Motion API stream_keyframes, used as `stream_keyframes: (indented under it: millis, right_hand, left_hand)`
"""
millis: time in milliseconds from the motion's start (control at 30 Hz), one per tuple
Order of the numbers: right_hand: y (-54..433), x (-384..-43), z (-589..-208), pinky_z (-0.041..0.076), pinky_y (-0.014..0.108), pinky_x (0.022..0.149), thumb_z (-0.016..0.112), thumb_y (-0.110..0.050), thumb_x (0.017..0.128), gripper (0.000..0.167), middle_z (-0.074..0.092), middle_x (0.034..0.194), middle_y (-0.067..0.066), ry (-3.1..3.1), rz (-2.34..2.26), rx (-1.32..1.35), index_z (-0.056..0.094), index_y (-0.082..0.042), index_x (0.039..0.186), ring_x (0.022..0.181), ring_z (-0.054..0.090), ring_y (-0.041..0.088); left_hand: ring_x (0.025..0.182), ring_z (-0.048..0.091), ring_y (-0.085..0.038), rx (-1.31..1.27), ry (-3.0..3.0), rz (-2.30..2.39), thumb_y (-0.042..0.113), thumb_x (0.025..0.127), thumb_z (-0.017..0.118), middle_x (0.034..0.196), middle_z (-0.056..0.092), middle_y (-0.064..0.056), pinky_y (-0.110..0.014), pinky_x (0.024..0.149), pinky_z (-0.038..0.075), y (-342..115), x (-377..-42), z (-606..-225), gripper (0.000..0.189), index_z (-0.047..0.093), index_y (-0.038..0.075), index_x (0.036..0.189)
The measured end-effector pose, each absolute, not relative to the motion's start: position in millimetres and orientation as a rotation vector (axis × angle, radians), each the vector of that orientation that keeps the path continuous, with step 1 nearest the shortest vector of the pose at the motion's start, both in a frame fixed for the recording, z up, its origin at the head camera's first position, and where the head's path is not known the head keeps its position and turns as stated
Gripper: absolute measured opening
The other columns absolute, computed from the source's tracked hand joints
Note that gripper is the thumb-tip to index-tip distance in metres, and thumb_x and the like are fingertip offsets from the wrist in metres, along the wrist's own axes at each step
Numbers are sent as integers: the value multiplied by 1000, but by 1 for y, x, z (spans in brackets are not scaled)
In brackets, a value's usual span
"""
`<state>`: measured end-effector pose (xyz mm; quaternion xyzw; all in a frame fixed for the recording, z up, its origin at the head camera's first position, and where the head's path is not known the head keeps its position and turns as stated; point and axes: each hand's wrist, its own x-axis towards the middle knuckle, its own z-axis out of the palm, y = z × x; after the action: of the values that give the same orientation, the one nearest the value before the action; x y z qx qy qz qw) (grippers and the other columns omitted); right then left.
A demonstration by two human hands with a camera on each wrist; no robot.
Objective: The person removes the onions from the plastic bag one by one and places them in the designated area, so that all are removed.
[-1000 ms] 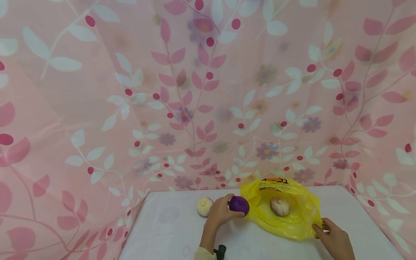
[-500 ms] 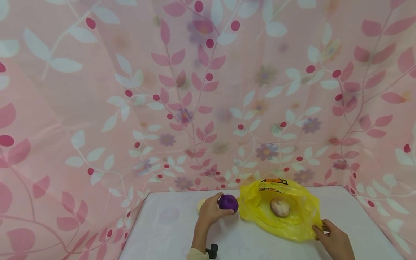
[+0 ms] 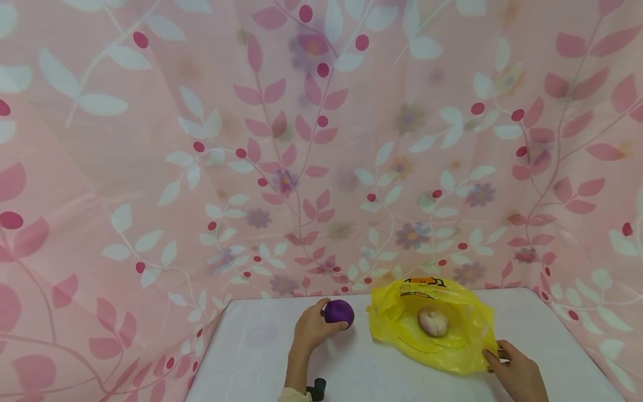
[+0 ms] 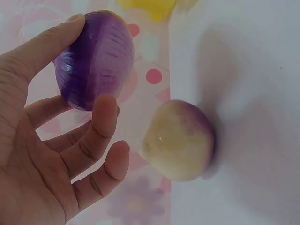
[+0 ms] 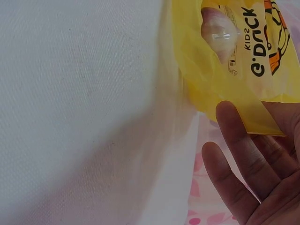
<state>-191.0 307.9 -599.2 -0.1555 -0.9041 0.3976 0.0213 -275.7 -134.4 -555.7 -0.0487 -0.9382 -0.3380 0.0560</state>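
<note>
My left hand (image 3: 310, 330) holds a shiny purple onion (image 3: 339, 314) between thumb and fingers, above the left middle of the table. The left wrist view shows streaked skin on this onion (image 4: 96, 61). Beside that hand, a cream bulb with a purple-tinged side (image 4: 180, 140) rests on the table; the hand hides it in the head view. With its fingertips my right hand (image 3: 519, 371) pinches the right edge of a yellow plastic bag (image 3: 452, 357). Inside the bag's open mouth lies a whitish-pink bulb (image 3: 433, 321), perhaps garlic.
A white cloth covers the table (image 3: 251, 346). Behind it hangs a pink curtain (image 3: 311, 223) with leaf patterns, which also runs down both sides. A dark device (image 3: 317, 389) sits at my left wrist.
My left hand has moved left with the purple onion, away from the bag, and now covers the cream bulb in the head view. My right hand stays on the bag's edge.
</note>
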Motion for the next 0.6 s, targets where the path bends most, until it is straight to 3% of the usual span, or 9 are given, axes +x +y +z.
stream_keyframes:
  millis: [333,600]
  right_hand:
    - [308,-191,-600,56,39,62,71,-32,92,46,69,91,22,-2810,1229,-483,58,8,110,65,66,20]
    - [309,-189,-601,56,38,61,71,-33,91,46,69,92,23,-2794,1232,-480,59,8,110,65,66,21]
  left_hand:
    - [98,62,-29,-84,-2836,-1002,61,67,82,109,68,-11,-56,81,50,-151,-276,-556,78,62,16,128]
    - [93,64,-25,-96,-2769,-1052,59,68,83,106,69,-11,-52,77,51,-167,-277,-555,83,60,12,132]
